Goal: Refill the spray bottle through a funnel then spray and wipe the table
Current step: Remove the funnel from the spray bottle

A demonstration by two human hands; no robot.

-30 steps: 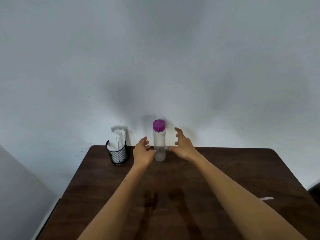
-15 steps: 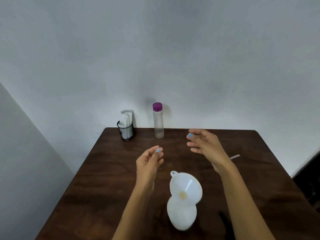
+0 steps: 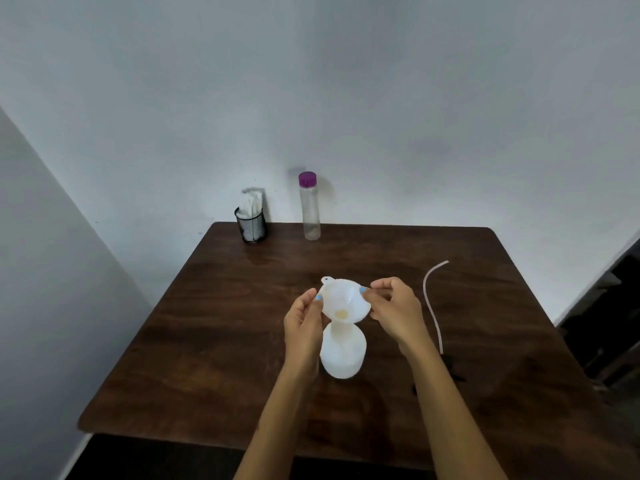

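1. Both hands now at the funnel (image 3: 344,301), half a second after hovering open and apart above it; a second ago both at the purple-capped bottle (image 3: 309,206), now left standing capped behind the funnel, by the wall.
2. Left hand (image 3: 304,323) and right hand (image 3: 394,311) with fingers pinched on opposite sides of the funnel rim.
3. Likely meaning: pouring done, funnel about to be lifted out.
4. Funnel white, translucent, seated upright in the neck of the white spray bottle (image 3: 343,355), mid-worktop (image 3: 207,323); yellowish spot at its throat.
5. Right of the funnel, a thin tube (image 3: 431,306) lying loose; behind and left, a mesh cup of tissues (image 3: 251,221).
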